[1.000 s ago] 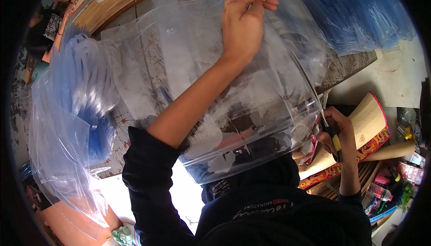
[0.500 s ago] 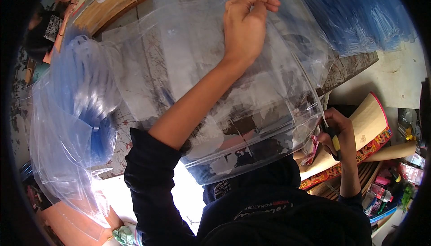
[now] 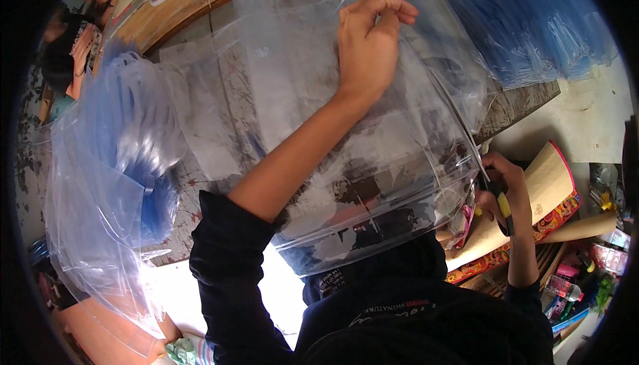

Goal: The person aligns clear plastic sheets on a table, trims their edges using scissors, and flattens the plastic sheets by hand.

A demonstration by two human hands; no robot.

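Note:
A large clear plastic sheet [image 3: 393,138] lies in layers over the worn table and hangs past its near edge. My left hand [image 3: 369,45] is on the far part of the sheet, its fingers bent and held together at the sheet. At the sheet's right edge, my right hand [image 3: 512,175] is wrapped around black-and-yellow-handled scissors [image 3: 502,205]. Their blades are hard to separate from the shiny edge line running up the sheet.
Bundled clear bluish plastic [image 3: 136,145] hangs over the table's left side. Another bluish plastic stack [image 3: 526,25] lies at the far right. Rolled tan material [image 3: 549,178] and small colourful items [image 3: 566,288] are at lower right. Another person's arm [image 3: 83,48] shows at upper left.
The view has shifted slightly. My right hand and the scissors have moved only a little; my left hand stays in about the same place on the sheet.

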